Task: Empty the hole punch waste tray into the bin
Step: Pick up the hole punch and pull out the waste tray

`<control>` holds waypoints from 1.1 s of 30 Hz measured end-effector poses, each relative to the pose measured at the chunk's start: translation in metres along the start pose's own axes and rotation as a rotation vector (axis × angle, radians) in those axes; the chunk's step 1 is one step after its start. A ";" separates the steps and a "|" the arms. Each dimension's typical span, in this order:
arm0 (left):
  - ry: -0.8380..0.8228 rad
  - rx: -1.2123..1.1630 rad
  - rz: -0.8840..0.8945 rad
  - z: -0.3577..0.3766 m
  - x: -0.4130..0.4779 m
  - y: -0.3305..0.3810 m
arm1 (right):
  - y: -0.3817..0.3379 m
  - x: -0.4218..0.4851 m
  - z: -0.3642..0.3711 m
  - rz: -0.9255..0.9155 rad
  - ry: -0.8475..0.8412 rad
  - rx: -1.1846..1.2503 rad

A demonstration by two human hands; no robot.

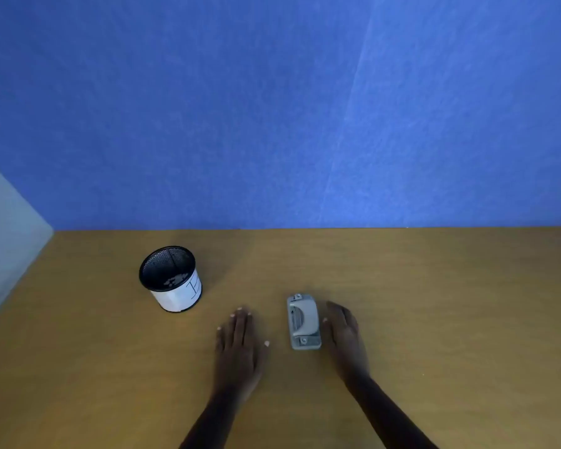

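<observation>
A small grey hole punch point(303, 320) lies flat on the wooden table point(434, 303), between my two hands. My left hand point(238, 346) rests palm down on the table a little to its left, fingers spread, holding nothing. My right hand point(345, 338) lies flat just to the right of the punch, its thumb close to the punch's side; I cannot tell if it touches. A small black mesh bin point(170, 278) wrapped in white paper stands upright to the far left, with a few pale paper bits on its bottom.
A blue partition wall point(272, 108) rises straight behind the table's back edge. A pale panel point(7, 228) closes off the left side. Bare wood stretches to the right of my right hand and in front of the bin.
</observation>
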State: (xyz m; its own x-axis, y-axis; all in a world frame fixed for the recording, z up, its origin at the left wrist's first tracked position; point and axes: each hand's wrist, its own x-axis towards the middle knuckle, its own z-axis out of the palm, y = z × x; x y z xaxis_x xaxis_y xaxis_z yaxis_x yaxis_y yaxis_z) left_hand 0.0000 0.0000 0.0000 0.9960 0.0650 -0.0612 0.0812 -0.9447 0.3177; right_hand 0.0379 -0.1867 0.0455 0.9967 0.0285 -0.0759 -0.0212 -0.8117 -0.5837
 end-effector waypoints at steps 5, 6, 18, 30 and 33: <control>-0.032 -0.133 -0.023 -0.015 -0.001 0.007 | -0.024 0.012 0.001 0.178 -0.054 0.302; -0.061 -0.151 -0.016 -0.017 0.000 0.008 | -0.027 0.015 0.002 0.218 -0.089 0.334; -0.087 -0.805 -0.111 -0.037 -0.004 0.028 | -0.031 0.011 -0.013 0.430 -0.273 0.809; -0.210 -1.578 -0.506 -0.067 -0.014 0.063 | -0.046 -0.023 -0.021 0.117 -0.259 0.626; -0.222 -1.660 -0.534 -0.073 -0.016 0.067 | -0.053 -0.025 -0.028 0.201 -0.258 0.814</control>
State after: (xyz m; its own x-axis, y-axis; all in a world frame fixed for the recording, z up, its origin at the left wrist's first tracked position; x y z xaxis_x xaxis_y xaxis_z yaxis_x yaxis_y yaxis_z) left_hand -0.0079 -0.0406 0.0910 0.8380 0.0556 -0.5429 0.4579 0.4696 0.7548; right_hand 0.0165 -0.1612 0.1009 0.9214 0.1406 -0.3622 -0.3417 -0.1504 -0.9277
